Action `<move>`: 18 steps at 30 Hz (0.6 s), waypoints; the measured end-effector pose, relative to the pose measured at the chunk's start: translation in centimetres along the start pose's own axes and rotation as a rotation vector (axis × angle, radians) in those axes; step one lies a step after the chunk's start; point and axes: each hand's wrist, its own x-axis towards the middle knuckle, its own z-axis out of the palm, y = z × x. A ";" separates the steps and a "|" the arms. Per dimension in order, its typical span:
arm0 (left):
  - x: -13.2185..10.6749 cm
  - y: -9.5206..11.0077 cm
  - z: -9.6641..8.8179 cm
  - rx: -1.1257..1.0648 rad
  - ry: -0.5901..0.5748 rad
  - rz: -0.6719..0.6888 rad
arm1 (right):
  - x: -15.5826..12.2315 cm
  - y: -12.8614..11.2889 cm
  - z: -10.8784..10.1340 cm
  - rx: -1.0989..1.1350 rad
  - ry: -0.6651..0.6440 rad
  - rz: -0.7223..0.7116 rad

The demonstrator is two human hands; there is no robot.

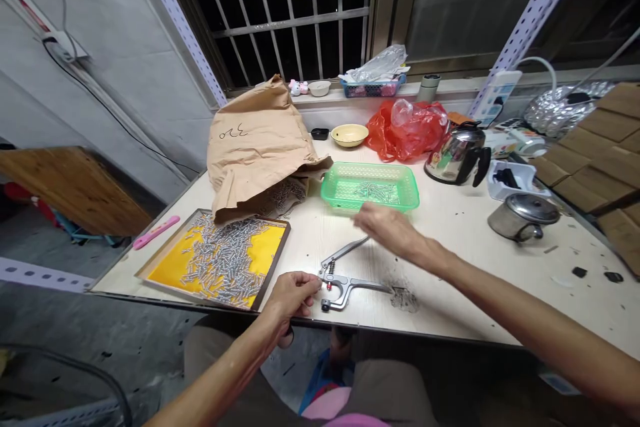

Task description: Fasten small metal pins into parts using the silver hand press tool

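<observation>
Seemingly the left hand [293, 292], fingers pinched together, was loading the head of the press pliers [350, 282] lying on the bench [475, 267], while the right hand [387, 230] hovered, fingers spread, above their handles, which pressing would require it to grip.

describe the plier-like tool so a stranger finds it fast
Start at the near edge of the pale tabletop, right of the yellow tray of small metal pieces. There, at the left hand, lies a silver metal hand press; it alone has two long splayed handles.
</observation>
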 end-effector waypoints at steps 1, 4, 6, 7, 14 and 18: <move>0.1 -0.1 0.2 0.013 -0.004 0.005 | -1.6 -0.9 0.8 0.052 -0.097 -0.058; 0.3 -0.3 0.6 0.035 -0.004 0.007 | -5.2 -3.3 3.2 0.103 -0.291 -0.122; 0.2 -0.3 0.9 0.041 -0.010 -0.003 | -6.4 -3.9 4.5 0.085 -0.336 -0.086; 0.2 -0.3 1.0 0.047 -0.015 -0.011 | -6.6 -4.0 5.0 0.074 -0.345 -0.062; 0.4 -0.3 1.5 0.103 -0.039 -0.112 | -6.6 -3.7 6.7 0.022 -0.327 -0.057; 0.9 -0.2 1.3 0.138 -0.130 -0.182 | -7.0 -3.8 6.9 0.025 -0.301 -0.067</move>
